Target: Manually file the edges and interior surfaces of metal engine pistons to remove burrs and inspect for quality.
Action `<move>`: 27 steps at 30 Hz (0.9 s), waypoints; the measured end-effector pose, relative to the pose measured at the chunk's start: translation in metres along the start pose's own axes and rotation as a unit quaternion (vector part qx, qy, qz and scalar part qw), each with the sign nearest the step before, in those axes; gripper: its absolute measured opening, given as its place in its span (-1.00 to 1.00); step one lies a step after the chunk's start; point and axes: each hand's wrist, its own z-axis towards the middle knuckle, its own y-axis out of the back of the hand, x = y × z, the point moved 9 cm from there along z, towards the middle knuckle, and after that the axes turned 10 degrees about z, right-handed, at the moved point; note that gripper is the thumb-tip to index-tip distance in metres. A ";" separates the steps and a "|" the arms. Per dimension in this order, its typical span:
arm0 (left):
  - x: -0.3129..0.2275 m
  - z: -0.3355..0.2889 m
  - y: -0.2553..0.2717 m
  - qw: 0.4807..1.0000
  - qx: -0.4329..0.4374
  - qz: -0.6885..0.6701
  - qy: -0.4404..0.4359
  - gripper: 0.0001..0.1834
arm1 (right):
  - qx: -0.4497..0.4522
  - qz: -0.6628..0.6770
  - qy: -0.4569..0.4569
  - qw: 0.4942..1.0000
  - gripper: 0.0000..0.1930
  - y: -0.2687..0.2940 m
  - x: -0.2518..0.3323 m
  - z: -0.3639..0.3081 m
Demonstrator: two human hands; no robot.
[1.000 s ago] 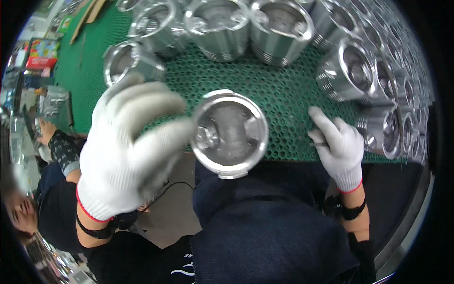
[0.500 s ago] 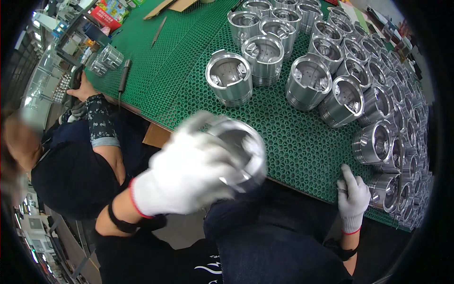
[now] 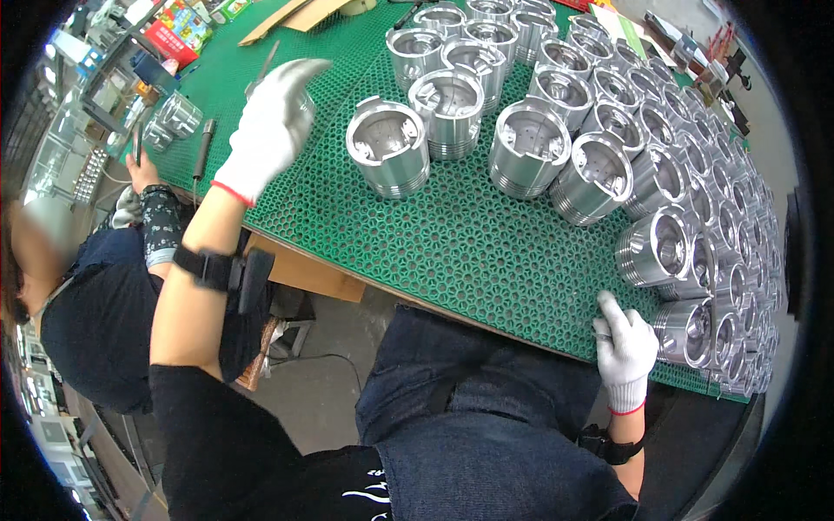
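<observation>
My left hand [image 3: 268, 130], in a white knit glove, is reached out over the green mat [image 3: 417, 234] at the left. Its fingers curl around a metal piston [image 3: 306, 106], of which only a silver sliver shows beside the glove; the rest is hidden. My right hand [image 3: 627, 347], also gloved, lies at the mat's near right edge with its fingers stretched out and holds nothing. Close beside it is a piston [image 3: 684, 333] lying on its side. Between my hands, a piston [image 3: 388, 148] and another piston [image 3: 530, 148] stand with their hollow ends up.
Many more pistons [image 3: 608, 169] crowd the right side and back. A long dark-handled tool [image 3: 204, 149] lies at the left edge, near two pistons [image 3: 178, 115]. Cardboard strips [image 3: 300, 13] lie at the back. A co-worker [image 3: 113, 295] sits to my left.
My left hand has swung away from my body, forward and left over the mat, with the piston. The head view has shifted slightly; my right hand stays at the mat's edge.
</observation>
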 end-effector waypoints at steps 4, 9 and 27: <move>-0.090 0.000 0.007 0.955 0.047 0.209 -0.203 -0.43 | 0.026 0.025 -0.033 0.999 -0.50 0.004 -0.007 -0.006; -0.108 -0.004 0.000 0.913 0.060 0.267 -0.301 -0.67 | 0.026 0.044 -0.010 0.999 -0.54 -0.002 -0.005 0.000; -0.225 -0.028 0.033 0.943 0.088 -0.306 -0.098 -0.79 | -0.039 0.240 0.048 0.969 -0.59 0.028 0.013 0.025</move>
